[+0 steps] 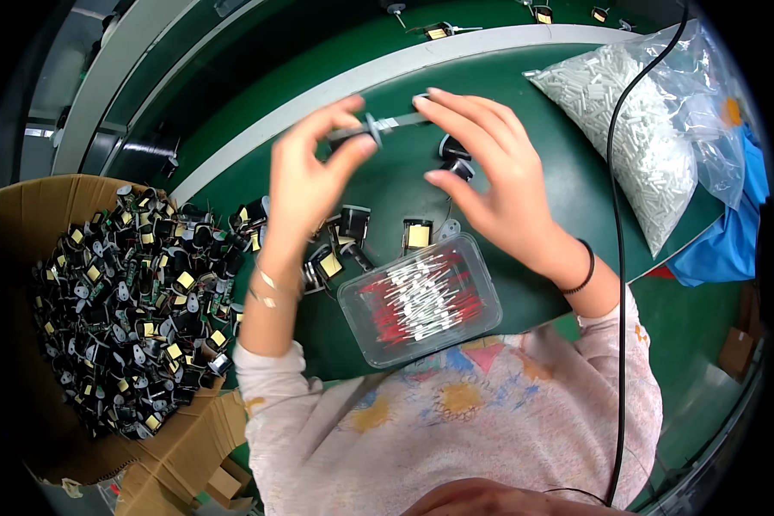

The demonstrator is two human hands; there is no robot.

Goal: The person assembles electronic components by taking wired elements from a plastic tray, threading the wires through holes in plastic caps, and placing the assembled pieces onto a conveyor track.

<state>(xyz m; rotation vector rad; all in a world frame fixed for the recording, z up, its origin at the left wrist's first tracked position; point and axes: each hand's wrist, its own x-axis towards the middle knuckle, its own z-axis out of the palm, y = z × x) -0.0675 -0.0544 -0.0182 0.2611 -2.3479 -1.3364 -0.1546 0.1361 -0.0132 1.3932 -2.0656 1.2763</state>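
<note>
Over the bench, my left hand pinches a small dark part with a grey flange between thumb and fingers. A pale, blurred strip stretches from it toward my right hand. My right hand's fingertips meet the strip's far end, beside a dark rounded piece; its thumb is spread well away from the fingers. Black cylindrical parts lie beneath the right hand. Below both hands, a clear plastic box contains many short red-and-white wire pieces.
At left, a cardboard box is heaped with black parts bearing yellow labels. Several similar parts lie on the green bench. A bag of white tubes sits at right, with a black cable hanging in front.
</note>
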